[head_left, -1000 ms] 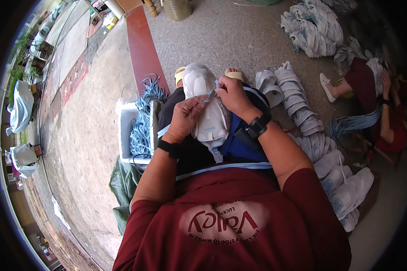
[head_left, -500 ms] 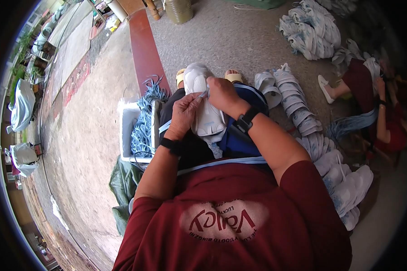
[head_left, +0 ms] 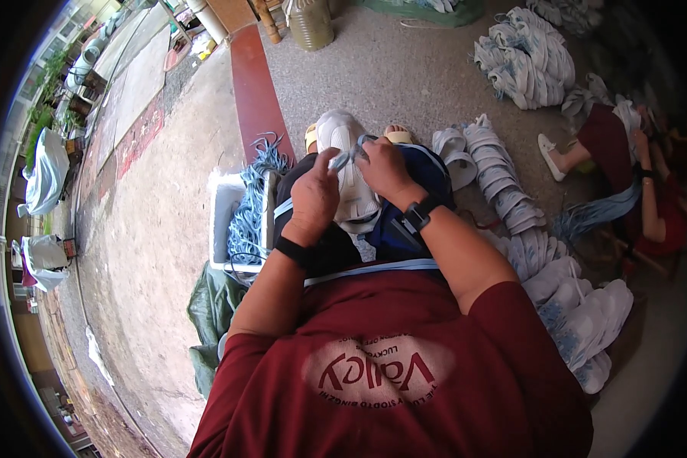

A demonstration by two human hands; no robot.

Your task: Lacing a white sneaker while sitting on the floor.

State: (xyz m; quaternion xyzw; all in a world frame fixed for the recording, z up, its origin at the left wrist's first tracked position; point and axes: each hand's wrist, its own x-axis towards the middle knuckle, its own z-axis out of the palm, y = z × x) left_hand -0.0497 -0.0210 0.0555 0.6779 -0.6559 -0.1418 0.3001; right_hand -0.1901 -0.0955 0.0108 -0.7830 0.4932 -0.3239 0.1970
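Lace (head_left: 340,161), thin and pale blue, is up between two hands in the head view. The left hand (head_left: 315,195) pinches it with thumb and finger. The right hand (head_left: 388,169) nips it too, just beside and a little higher. How tight they squeeze, I cannot tell. Below them a white shoe (head_left: 356,204) rests on the lap (head_left: 334,250), and the hands hide part of it. Near the left hand's side sits a white box (head_left: 218,221) with lots of blue laces (head_left: 248,225) in it, some poking out past its far end. On the right, white shoe parts (head_left: 504,182) lie in a row on the floor (head_left: 404,84).

To do this bit well, I think both pinches should be close together, so the lace does not flop. It should be flat, not twisted. Soft, even pulls seem best, because a hard tug might crumple the shoe.
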